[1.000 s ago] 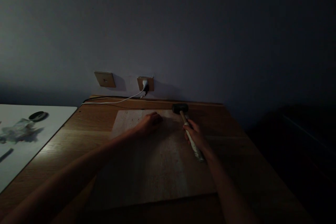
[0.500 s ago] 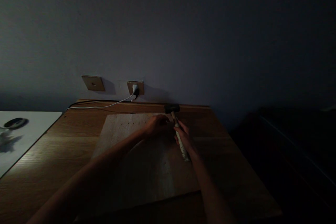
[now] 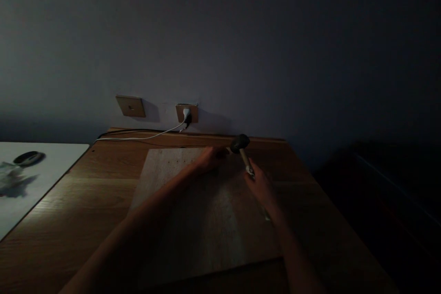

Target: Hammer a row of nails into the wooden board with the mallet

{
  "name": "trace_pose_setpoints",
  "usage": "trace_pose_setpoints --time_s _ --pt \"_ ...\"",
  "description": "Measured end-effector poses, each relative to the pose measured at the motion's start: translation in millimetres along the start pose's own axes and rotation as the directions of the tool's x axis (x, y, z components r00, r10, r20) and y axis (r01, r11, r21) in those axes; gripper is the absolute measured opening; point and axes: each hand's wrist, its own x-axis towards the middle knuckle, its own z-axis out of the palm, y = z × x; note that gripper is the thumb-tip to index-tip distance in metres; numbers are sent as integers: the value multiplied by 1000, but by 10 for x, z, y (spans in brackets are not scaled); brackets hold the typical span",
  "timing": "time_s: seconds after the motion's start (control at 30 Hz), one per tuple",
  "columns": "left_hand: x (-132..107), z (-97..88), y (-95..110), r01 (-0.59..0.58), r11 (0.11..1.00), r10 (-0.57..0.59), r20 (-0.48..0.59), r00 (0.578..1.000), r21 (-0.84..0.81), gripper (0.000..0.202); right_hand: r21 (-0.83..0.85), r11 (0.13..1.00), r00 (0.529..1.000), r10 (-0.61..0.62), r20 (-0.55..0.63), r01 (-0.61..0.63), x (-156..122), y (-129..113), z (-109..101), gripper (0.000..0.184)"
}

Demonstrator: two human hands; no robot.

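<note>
My right hand is closed around the pale handle of a black-headed mallet, whose head sits near the far edge of a light wooden board. My left hand rests on the board's far part just left of the mallet head, fingers pinched together on something too small and dark to make out. The board lies flat on a wooden table.
A white cable runs along the table's back edge to a wall socket; a second wall plate is left of it. A white table with a dark round object stands at the left. Darkness fills the right side.
The mallet head has swung from the board's far edge towards my left hand's fingers, and my right hand shifted slightly right. The view panned a little.
</note>
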Motion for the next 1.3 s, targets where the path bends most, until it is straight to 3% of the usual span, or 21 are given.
trace_pose_setpoints --time_s 0.1,0.27,0.43,0.67,0.97,1.3 --pt "21 24 3 -5 1000 5 -3 1000 -4 35 -194 981 1000 -19 6 20 -26 -24 33 60" --pt "47 121 -51 -30 999 30 -27 999 -17 32 -231 972 999 -45 -8 42 -47 -54 95 59" --pt "27 130 -26 -27 999 26 -26 999 -42 22 -153 988 1000 23 14 -21 -11 -21 84 58" --pt "29 119 20 -79 992 79 1 997 94 24 62 997 997 32 66 -36 47 1 102 35" --pt "65 147 -23 -42 995 43 -3 999 88 24 200 958 974 180 140 -206 30 -21 131 43" --pt "45 150 16 -17 994 20 -27 999 104 21 329 904 958 225 175 -272 54 35 160 50"
